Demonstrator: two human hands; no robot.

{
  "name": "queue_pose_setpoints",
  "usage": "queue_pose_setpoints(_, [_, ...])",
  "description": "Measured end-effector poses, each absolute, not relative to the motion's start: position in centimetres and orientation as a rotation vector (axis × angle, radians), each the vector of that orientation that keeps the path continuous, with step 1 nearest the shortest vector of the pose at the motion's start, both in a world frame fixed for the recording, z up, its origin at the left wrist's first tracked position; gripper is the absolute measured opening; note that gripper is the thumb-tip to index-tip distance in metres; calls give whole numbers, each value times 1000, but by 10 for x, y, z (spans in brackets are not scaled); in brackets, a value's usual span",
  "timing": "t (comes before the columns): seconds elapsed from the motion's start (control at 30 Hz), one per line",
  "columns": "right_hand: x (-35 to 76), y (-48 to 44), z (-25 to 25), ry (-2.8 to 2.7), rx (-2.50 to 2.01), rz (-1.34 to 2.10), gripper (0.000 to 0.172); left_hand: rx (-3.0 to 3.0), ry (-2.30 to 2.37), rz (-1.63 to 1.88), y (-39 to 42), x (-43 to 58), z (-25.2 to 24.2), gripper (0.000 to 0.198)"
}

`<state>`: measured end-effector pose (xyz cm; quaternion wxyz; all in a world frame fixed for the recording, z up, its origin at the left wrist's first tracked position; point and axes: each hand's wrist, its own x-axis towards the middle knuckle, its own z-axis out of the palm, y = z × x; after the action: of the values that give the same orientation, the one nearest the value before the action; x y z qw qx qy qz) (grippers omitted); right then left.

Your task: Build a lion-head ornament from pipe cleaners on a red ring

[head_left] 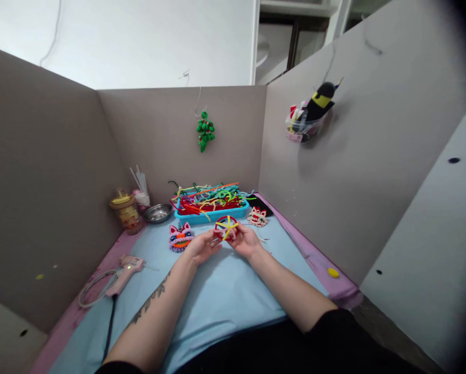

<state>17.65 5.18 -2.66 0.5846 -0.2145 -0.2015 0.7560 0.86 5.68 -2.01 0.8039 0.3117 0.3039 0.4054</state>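
Observation:
Both hands hold a small red pipe-cleaner ring (217,224) with yellow spokes crossing in a star, raised above the blue-covered table. My left hand (204,248) has its thumb and fingers at the ring's left edge, palm partly turned up. On the other side, my right hand (244,240) pinches the ring's right edge; some fingertips are hidden behind it. Close to my left hand lies a lilac, red and orange fuzzy animal head (180,238). A cream and red animal head (257,217) rests beyond my right hand.
Behind the hands stands a blue tray (194,219) heaped with coloured pipe cleaners. A pink glue gun (126,275) with a cable lies at left, near a metal bowl (158,213) and a lidded cup (126,212). Grey panels enclose three sides; a tool basket (305,127) hangs right.

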Motion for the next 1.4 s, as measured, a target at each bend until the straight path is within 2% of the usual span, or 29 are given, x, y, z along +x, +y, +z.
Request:
queue_pose_setpoints(0.17, [173, 51, -28, -458, -460, 1767, 23, 664, 676, 931, 59, 10, -24, 8])
queue_pose_setpoints(0.53, [169, 50, -32, -332, -517, 1754, 29, 623, 733, 953, 57, 11, -19, 9])
queue_pose_setpoints(0.63, [169, 48, -32, -320, -547, 1765, 23, 588, 756, 999, 58, 11, -18, 12])
queue_pose_setpoints(0.83, [173, 49, -38, -506, -690, 1769, 9, 438, 805, 1053, 63, 6, -14, 5])
queue_pose_setpoints(1.0, [170, 47, -42, -782, -693, 1743, 24, 428, 768, 1052, 64, 3, -12, 8])
queue_pose_setpoints(1.4, [164, 50, -46, -674, -675, 1640, 33, 448, 638, 978, 59, 13, -21, 13])
